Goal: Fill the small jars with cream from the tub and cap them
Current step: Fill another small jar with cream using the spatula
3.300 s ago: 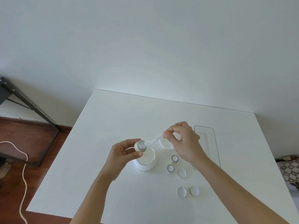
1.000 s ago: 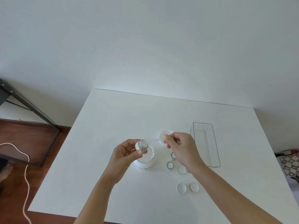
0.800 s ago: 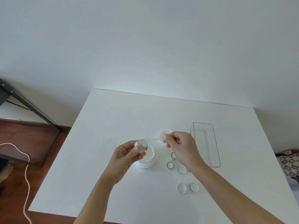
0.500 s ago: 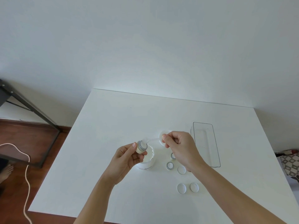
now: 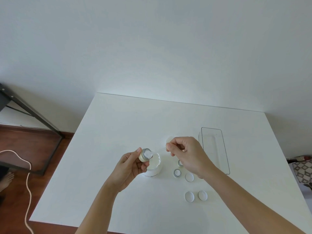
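Observation:
My left hand (image 5: 130, 168) holds a small jar (image 5: 145, 154) tilted over the open white cream tub (image 5: 153, 167); white cream shows in the jar's mouth. My right hand (image 5: 187, 156) pinches a thin clear spatula (image 5: 158, 150) whose tip touches the jar's mouth. Two more small open jars (image 5: 177, 173) (image 5: 180, 163) stand right of the tub, the farther one partly hidden by my right hand. Three white caps (image 5: 189, 177) (image 5: 189, 196) (image 5: 202, 195) lie on the table nearer to me.
The tub's white lid (image 5: 169, 140) lies behind my right hand. A clear rectangular tray (image 5: 226, 159) stands at the right of the white table (image 5: 118, 132). Left of the table are a dark metal frame (image 5: 33, 112), wooden floor and a white cable (image 5: 27, 191).
The left hand has tipped the jar more toward the right hand and shifted slightly left. The spatula tip has reached the jar's mouth, and cream now shows there.

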`<act>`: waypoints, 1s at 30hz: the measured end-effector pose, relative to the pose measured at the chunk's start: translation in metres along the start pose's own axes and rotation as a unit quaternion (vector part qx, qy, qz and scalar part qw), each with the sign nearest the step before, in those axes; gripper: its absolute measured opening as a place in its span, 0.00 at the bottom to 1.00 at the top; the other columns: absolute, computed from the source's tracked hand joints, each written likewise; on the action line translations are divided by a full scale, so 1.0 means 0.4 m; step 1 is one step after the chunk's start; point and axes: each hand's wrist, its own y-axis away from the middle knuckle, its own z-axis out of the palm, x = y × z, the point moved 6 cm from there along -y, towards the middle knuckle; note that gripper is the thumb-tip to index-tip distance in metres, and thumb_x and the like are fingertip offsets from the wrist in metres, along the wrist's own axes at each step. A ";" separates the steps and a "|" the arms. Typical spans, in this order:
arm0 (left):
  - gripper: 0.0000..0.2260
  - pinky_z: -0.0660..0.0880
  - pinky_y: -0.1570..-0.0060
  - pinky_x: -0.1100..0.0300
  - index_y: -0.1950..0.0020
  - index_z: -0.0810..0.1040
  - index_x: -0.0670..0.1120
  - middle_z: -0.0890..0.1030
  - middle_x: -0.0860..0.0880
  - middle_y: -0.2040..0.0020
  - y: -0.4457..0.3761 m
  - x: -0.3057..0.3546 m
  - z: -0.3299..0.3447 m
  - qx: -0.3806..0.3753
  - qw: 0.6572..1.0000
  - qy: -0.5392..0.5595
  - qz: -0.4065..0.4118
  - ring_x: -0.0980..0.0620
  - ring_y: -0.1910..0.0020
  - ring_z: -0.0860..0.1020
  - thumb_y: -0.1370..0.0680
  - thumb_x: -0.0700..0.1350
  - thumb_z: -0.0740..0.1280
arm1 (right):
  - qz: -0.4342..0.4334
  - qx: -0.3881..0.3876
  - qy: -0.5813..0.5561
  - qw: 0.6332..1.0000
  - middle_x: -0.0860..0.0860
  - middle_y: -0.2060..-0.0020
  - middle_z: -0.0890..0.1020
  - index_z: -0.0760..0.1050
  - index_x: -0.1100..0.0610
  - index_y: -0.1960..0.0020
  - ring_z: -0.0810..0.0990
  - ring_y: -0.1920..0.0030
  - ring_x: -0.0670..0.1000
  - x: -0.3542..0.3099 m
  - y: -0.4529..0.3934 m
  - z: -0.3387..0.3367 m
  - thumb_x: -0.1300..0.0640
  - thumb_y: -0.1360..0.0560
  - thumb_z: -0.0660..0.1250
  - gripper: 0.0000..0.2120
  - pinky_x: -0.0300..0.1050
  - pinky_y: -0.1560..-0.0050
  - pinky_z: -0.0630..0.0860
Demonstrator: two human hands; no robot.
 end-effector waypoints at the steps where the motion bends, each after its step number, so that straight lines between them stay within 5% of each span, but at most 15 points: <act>1: 0.19 0.75 0.61 0.61 0.52 0.85 0.41 0.77 0.46 0.65 0.001 0.002 0.000 0.000 1.000 0.004 0.002 0.52 0.68 0.72 0.21 0.53 0.62 | 0.003 -0.007 -0.001 1.000 0.45 0.72 0.77 0.79 0.55 0.63 0.66 0.75 0.43 0.002 0.001 -0.002 0.53 0.23 0.66 0.11 0.31 0.73 0.63; 7: 0.23 0.78 0.58 0.61 0.46 0.81 0.36 0.80 0.44 0.61 0.003 0.014 -0.031 0.023 0.998 0.040 0.032 0.52 0.65 0.77 0.25 0.56 0.68 | 0.077 0.006 -0.081 0.994 0.45 0.70 0.79 0.79 0.53 0.65 0.74 0.66 0.42 0.062 -0.006 -0.018 0.53 0.22 0.65 0.13 0.34 0.61 0.69; 9: 0.19 0.80 0.56 0.60 0.47 0.83 0.39 0.82 0.44 0.58 0.008 0.016 -0.046 0.030 0.998 0.044 0.043 0.53 0.63 0.79 0.23 0.54 0.67 | 0.077 0.038 -0.047 0.995 0.46 0.71 0.79 0.80 0.56 0.63 0.72 0.71 0.40 0.092 -0.010 -0.005 0.54 0.23 0.67 0.11 0.30 0.65 0.68; 13: 0.11 0.80 0.55 0.61 0.45 0.86 0.46 0.84 0.47 0.52 0.019 0.019 -0.063 0.044 0.997 0.039 0.059 0.53 0.61 0.81 0.21 0.46 0.64 | -0.036 0.067 0.159 0.984 0.49 0.73 0.76 0.81 0.57 0.61 0.69 0.69 0.47 0.118 -0.008 0.047 0.56 0.24 0.67 0.09 0.38 0.65 0.69; 16: 0.11 0.80 0.54 0.61 0.45 0.85 0.49 0.84 0.50 0.53 0.029 0.029 -0.061 0.042 0.996 0.037 0.075 0.53 0.59 0.82 0.27 0.46 0.73 | -0.169 0.012 0.312 0.935 0.53 0.68 0.78 0.83 0.58 0.55 0.72 0.61 0.54 0.117 0.005 0.097 0.57 0.22 0.66 0.08 0.47 0.59 0.74; 19: 0.13 0.80 0.53 0.60 0.46 0.85 0.49 0.84 0.49 0.53 0.034 0.039 -0.062 0.060 0.994 0.024 0.091 0.50 0.57 0.84 0.30 0.43 0.76 | -0.221 -0.031 0.349 0.910 0.53 0.65 0.79 0.83 0.58 0.52 0.74 0.59 0.55 0.114 0.022 0.104 0.60 0.24 0.66 0.07 0.47 0.60 0.75; 21: 0.12 0.80 0.52 0.59 0.48 0.84 0.49 0.84 0.47 0.52 0.034 0.044 -0.064 0.075 0.991 0.019 0.105 0.47 0.55 0.84 0.30 0.38 0.75 | -0.206 -0.015 0.318 0.925 0.53 0.65 0.80 0.84 0.58 0.52 0.75 0.58 0.56 0.105 0.028 0.079 0.61 0.24 0.68 0.06 0.47 0.58 0.75; 25: 0.15 0.81 0.52 0.59 0.51 0.81 0.49 0.85 0.44 0.51 0.029 0.054 -0.048 0.092 0.987 0.015 0.127 0.45 0.54 0.85 0.32 0.36 0.79 | -0.132 0.159 0.111 0.972 0.42 0.64 0.84 0.85 0.53 0.53 0.80 0.61 0.44 0.065 0.055 -0.025 0.61 0.28 0.73 0.05 0.34 0.58 0.75; 30: 0.20 0.79 0.43 0.51 0.51 0.77 0.46 0.85 0.46 0.53 0.014 0.058 -0.011 0.118 0.982 -0.005 0.144 0.42 0.51 0.86 0.38 0.43 0.81 | -0.114 0.216 -0.069 0.967 0.40 0.61 0.86 0.85 0.51 0.54 0.83 0.61 0.45 0.008 0.091 -0.049 0.59 0.29 0.74 0.06 0.32 0.57 0.77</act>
